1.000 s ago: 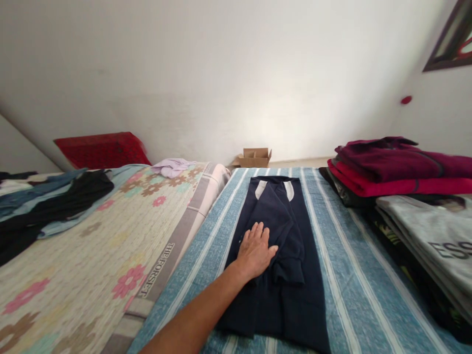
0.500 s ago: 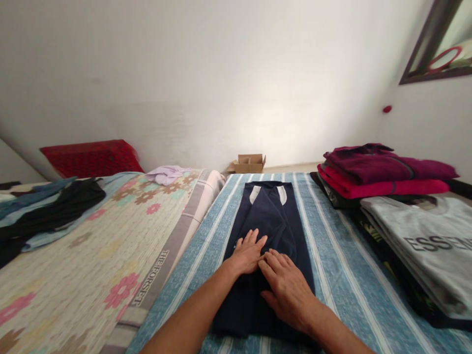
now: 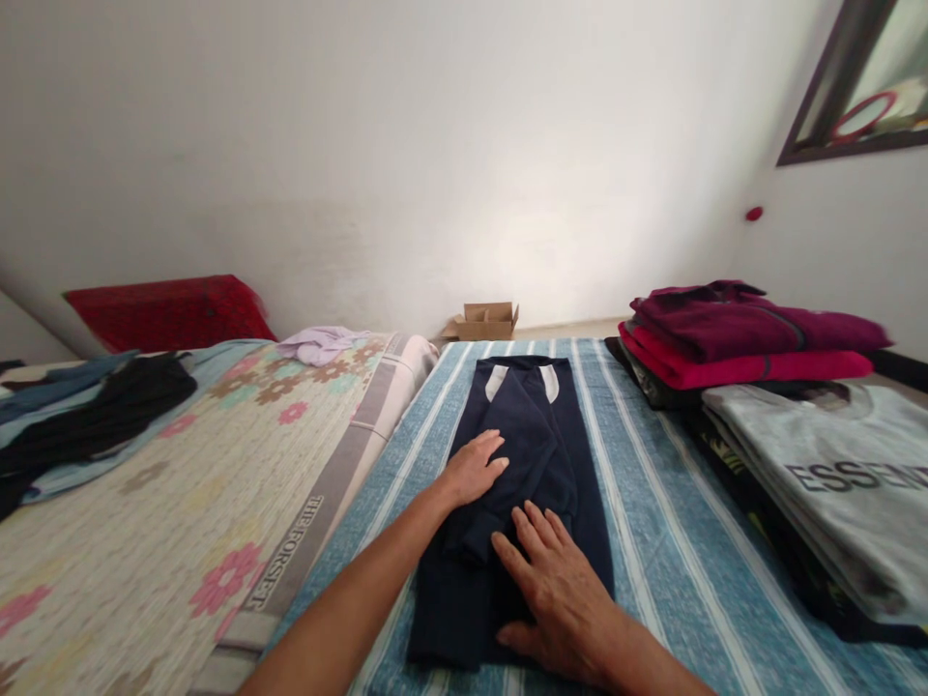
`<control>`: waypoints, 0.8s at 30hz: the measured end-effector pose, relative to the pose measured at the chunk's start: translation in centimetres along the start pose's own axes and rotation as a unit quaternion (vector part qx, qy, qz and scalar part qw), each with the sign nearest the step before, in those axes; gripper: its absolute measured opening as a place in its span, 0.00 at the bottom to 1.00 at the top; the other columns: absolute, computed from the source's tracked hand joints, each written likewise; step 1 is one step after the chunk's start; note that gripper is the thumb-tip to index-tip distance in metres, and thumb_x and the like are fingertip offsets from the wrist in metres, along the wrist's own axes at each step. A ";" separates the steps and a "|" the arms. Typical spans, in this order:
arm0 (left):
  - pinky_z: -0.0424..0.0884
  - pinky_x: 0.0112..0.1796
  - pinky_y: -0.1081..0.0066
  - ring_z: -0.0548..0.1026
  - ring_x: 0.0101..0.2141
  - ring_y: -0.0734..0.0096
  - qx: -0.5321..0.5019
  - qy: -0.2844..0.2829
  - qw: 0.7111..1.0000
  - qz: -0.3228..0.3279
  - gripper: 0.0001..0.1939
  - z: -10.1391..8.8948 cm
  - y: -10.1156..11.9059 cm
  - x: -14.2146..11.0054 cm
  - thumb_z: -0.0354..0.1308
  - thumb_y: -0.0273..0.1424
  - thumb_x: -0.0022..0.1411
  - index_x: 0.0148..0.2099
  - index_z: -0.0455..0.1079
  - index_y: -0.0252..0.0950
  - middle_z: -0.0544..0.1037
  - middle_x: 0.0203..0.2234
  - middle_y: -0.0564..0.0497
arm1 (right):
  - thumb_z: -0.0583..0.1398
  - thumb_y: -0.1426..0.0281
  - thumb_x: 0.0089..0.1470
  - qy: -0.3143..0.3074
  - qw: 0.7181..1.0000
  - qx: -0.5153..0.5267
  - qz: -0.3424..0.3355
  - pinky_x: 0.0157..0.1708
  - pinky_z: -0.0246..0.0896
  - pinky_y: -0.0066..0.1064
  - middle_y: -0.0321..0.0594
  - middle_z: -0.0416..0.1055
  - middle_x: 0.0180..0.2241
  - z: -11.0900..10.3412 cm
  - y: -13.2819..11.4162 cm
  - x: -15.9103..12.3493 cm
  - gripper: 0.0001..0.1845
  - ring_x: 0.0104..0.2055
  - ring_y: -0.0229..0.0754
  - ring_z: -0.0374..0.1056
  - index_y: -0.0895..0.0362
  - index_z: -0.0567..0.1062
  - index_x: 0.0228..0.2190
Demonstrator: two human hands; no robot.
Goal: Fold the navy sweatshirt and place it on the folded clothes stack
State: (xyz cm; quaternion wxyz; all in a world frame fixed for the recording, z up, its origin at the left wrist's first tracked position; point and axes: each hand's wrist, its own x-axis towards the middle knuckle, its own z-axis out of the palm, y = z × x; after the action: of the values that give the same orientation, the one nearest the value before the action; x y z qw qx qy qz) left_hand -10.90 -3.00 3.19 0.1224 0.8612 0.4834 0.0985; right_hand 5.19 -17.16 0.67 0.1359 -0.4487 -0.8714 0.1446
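A navy long-sleeved top (image 3: 514, 425) with white shoulder patches lies lengthwise on the blue striped sheet (image 3: 652, 503), its sleeves folded inward over the body. My left hand (image 3: 475, 470) rests on the left side of the top, fingers extended, gripping nothing. Lower and to the right, my right hand (image 3: 555, 585) lies flat with its fingers spread, beside the folded cuff (image 3: 473, 539). The lower right part of the top is hidden beneath this hand and forearm.
At right, a grey printed T-shirt (image 3: 833, 483) tops one folded pile; a maroon garment (image 3: 754, 324) tops another behind it. On the left, a flowered mattress (image 3: 239, 454) carries dark clothes (image 3: 108, 416) and a lilac cloth (image 3: 319, 343). A cardboard box (image 3: 485, 321) stands by the wall.
My hands have moved apart: the left slid up and left over the top, the right slightly down. The sleeve cuff between them now shows. The view has shifted slightly.
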 end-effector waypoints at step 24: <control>0.61 0.57 0.63 0.59 0.59 0.66 0.147 0.060 0.969 0.191 0.28 -1.2 -2.1 -13.1 0.39 0.16 0.58 0.59 0.62 0.34 0.66 0.56 0.45 | 0.55 0.77 0.51 0.063 0.988 -0.113 -0.080 0.55 0.55 0.50 0.49 0.57 0.59 1.3 2.2 -9.6 0.34 0.63 0.54 0.49 0.51 0.58 0.59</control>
State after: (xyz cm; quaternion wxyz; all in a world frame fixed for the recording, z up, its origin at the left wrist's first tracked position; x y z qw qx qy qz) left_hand -19.68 -13.05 2.96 -0.0563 0.9386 0.3256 0.0993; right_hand 11.69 -23.99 -2.36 0.1500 -0.3985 -0.9048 0.0053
